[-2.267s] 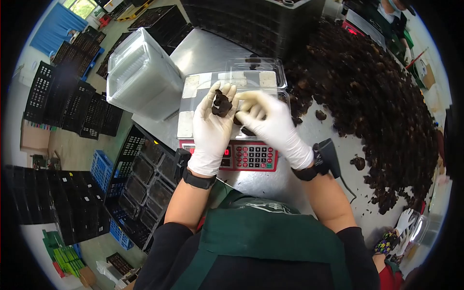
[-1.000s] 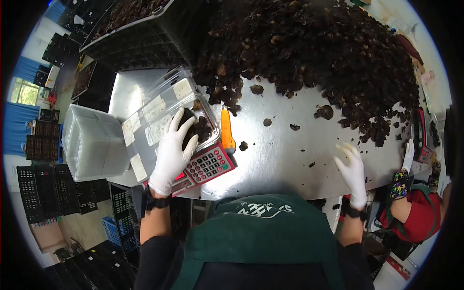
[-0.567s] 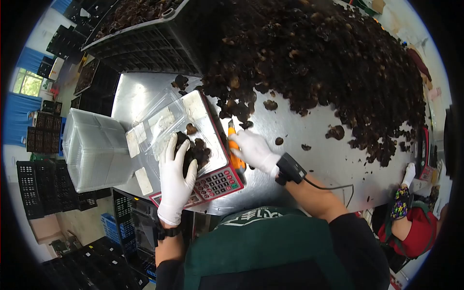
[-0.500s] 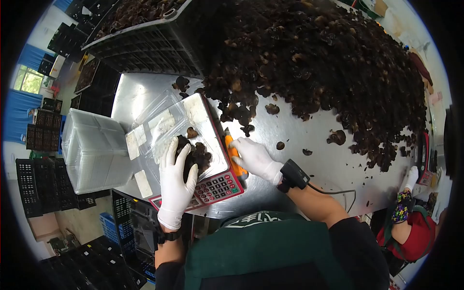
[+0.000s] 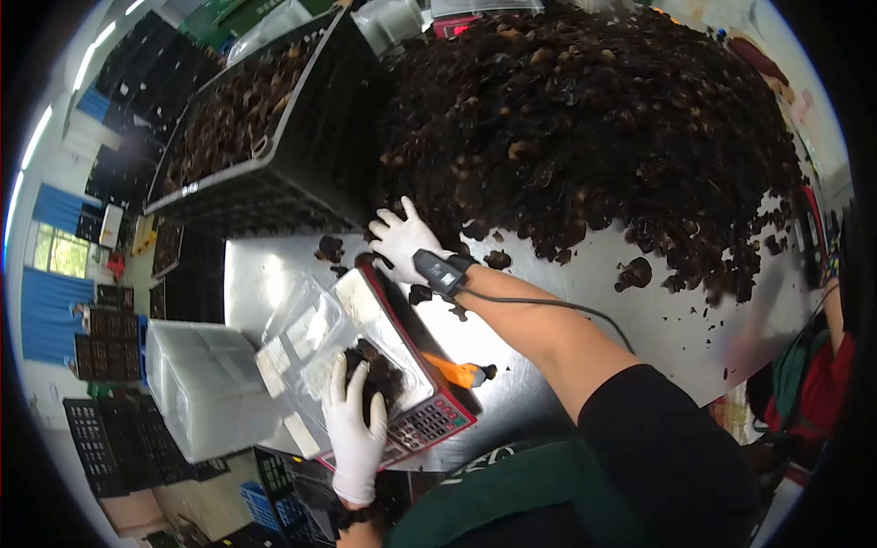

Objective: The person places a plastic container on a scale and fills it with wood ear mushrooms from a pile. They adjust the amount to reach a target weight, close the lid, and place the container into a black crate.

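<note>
My left hand (image 5: 358,429), in a white glove, rests with spread fingers on dark mushrooms (image 5: 379,373) in a clear plastic tray (image 5: 315,352). The tray lies on a red-rimmed scale (image 5: 429,425) with a keypad. My right hand (image 5: 402,239), also gloved, reaches out with its fingers apart, at the near left edge of a large heap of dark mushrooms (image 5: 585,119); nothing shows in it. An orange-handled tool (image 5: 455,371) lies beside the scale, on the metal table (image 5: 539,320).
A black crate (image 5: 320,137) full of mushrooms stands at the back left. Stacked clear trays (image 5: 210,388) are left of the scale. A cable trails from my right wrist device. At the right edge are a co-worker's arm (image 5: 833,315) and another scale (image 5: 811,224).
My right hand has left the orange tool and moved forward to the heap's edge. My left hand stays on the mushrooms. The view has shifted, showing more of the crate and far side.
</note>
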Available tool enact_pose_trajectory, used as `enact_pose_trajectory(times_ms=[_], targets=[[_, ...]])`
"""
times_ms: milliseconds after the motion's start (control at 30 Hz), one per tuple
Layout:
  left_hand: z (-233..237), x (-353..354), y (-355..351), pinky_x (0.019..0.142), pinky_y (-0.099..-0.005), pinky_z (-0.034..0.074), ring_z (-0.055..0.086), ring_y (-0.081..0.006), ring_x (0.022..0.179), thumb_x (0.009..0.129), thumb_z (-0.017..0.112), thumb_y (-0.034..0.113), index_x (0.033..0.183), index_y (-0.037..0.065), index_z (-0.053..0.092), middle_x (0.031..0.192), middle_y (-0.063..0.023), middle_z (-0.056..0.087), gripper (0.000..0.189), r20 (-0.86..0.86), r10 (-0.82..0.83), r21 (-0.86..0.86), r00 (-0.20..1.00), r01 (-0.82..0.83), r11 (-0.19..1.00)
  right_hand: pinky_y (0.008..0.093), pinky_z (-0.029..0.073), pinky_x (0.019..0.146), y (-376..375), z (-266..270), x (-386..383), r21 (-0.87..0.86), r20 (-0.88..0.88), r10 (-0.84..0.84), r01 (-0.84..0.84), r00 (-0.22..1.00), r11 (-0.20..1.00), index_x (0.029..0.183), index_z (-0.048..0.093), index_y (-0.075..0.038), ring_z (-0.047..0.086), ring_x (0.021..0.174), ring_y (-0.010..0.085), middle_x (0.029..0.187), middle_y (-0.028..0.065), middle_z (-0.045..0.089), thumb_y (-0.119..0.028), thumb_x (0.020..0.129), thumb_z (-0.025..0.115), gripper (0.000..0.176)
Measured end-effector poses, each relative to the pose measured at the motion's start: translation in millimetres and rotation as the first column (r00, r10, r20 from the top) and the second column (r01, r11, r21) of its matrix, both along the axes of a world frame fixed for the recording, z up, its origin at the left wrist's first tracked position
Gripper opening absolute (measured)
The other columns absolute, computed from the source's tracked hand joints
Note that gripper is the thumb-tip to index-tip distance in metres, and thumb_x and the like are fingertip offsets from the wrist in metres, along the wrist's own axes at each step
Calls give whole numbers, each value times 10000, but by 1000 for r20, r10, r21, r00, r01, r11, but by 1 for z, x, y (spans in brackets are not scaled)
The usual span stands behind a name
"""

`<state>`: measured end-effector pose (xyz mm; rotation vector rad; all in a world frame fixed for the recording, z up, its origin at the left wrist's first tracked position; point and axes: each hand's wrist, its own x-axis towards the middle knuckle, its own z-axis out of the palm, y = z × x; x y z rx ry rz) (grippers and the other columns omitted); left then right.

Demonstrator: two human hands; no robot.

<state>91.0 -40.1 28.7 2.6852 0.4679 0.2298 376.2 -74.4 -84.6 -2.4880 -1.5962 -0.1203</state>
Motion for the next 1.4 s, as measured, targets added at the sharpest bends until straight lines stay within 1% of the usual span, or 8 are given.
enact_pose_trajectory(times_ms=[200, 267, 633, 867, 1000, 1133, 1233, 1400], targets=[[0, -1, 1, 1121, -495, 316, 411, -423, 1338, 859, 634, 110, 1311, 57, 583, 1492, -204, 424, 457, -22, 17, 1, 1000, -17, 1000, 590, 387, 977, -111, 6, 46, 138, 118, -150, 133, 982, 981, 1003, 715, -152, 498, 1230, 249, 1234, 43, 578, -213, 693, 689, 317], [2, 2, 0, 1125, -493, 312, 410, -420, 1342, 865, 622, 102, 1308, 49, 583, 1485, -211, 428, 448, -27, 8, 32, 1000, -7, 999, 618, 372, 1011, -149, 8, 38, 141, -79, -262, 271, 962, 952, 1067, 690, -155, 478, 1272, 270, 1279, 54, 567, -210, 686, 708, 385], [1, -6, 0, 1173, -560, 207, 379, -384, 1379, 826, 654, 119, 1274, 88, 616, 1439, -162, 490, 450, -13, -39, 176, 999, 41, 984, 533, 390, 1020, -284, 18, -27, 8, -61, -655, 657, 753, 754, 1271, 612, -227, 518, 1221, 312, 1377, 111, 535, -201, 716, 729, 568], [6, -9, -7, 1173, -554, 211, 364, -392, 1393, 804, 654, 68, 1279, 79, 609, 1459, -169, 463, 477, 71, 31, 108, 997, -39, 993, 422, 522, 824, -175, 55, -39, 362, -148, -270, 306, 951, 880, 1134, 674, -100, 603, 1006, 301, 1106, 109, 627, -186, 716, 710, 428], [7, -10, -10, 1170, -540, 232, 357, -405, 1398, 796, 658, 50, 1281, 62, 606, 1464, -180, 454, 488, 65, 33, 63, 997, -37, 997, 511, 250, 1162, -74, -3, -54, 99, -20, 89, -86, 996, 991, 1371, 531, -184, 315, 1434, 268, 1511, 82, 409, -340, 810, 700, 607], [6, -11, -12, 1157, -531, 264, 361, -420, 1387, 790, 662, 31, 1283, 62, 607, 1466, -190, 448, 496, 27, 74, 45, 997, -75, 996, 565, 235, 1155, -12, -33, 20, 210, 241, -118, 67, 963, 975, 1376, 544, -212, 298, 1443, 263, 1550, 76, 360, -377, 828, 691, 591], [3, -9, -13, 1141, -513, 289, 371, -419, 1380, 792, 661, 17, 1291, 61, 605, 1465, -192, 449, 504, 16, 114, 7, 993, -114, 993, 645, 245, 1123, -15, 2, 69, 55, 149, -210, 204, 966, 977, 1386, 555, -222, 318, 1419, 252, 1540, 90, 358, -457, 794, 712, 655], [4, -7, -13, 1135, -499, 303, 387, -413, 1370, 796, 655, 21, 1294, 52, 598, 1457, -206, 450, 503, 13, 109, 23, 994, -109, 994, 557, 458, 887, -24, 7, 74, -59, 33, -284, 286, 958, 956, 1101, 708, -191, 535, 1147, 237, 1136, 56, 596, -390, 737, 726, 416]])
